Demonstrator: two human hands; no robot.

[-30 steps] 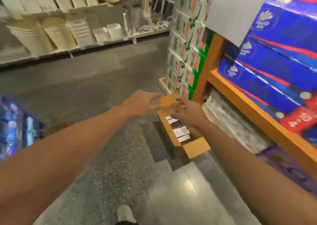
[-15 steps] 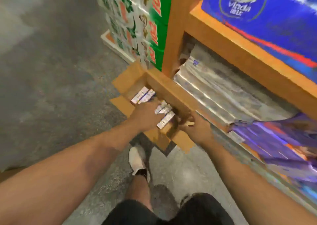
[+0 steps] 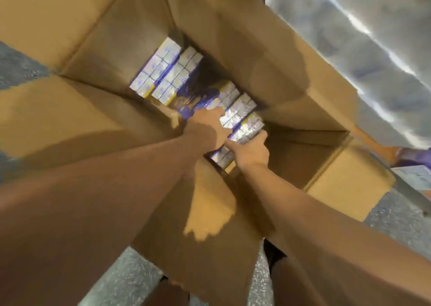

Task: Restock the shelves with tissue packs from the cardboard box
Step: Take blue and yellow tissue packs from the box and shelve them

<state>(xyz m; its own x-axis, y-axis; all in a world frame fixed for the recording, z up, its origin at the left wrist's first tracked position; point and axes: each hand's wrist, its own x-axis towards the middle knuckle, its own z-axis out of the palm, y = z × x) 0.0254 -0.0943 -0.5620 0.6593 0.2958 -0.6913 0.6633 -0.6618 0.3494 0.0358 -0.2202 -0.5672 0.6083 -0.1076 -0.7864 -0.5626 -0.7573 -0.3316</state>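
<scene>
Seen from close above, both arms reach down into an open cardboard box (image 3: 268,56) that stands on a grey speckled floor (image 3: 18,65), its four flaps folded outward. Deep inside the box stand rows of tissue packs (image 3: 168,72), silvery white with purple and yellow printing, packed edge to edge; two rows lie toward the far left corner and more run diagonally toward the near right. The left hand (image 3: 207,128) lies on the packs near the middle of the box, fingers bent down against a pack (image 3: 242,121), with its grip narrow, though whether it truly clamps that pack cannot be told through the blur. The right hand (image 3: 253,153) meets the same row from the near side, thumb and fingers curled around the end of the row, its grip pressed on the pack's edge. The two hands almost touch. Beyond the box, at the upper right, lie shiny plastic-wrapped bundles (image 3: 373,32) on a low shelf, and a purple package (image 3: 412,156) shows at the right edge.
</scene>
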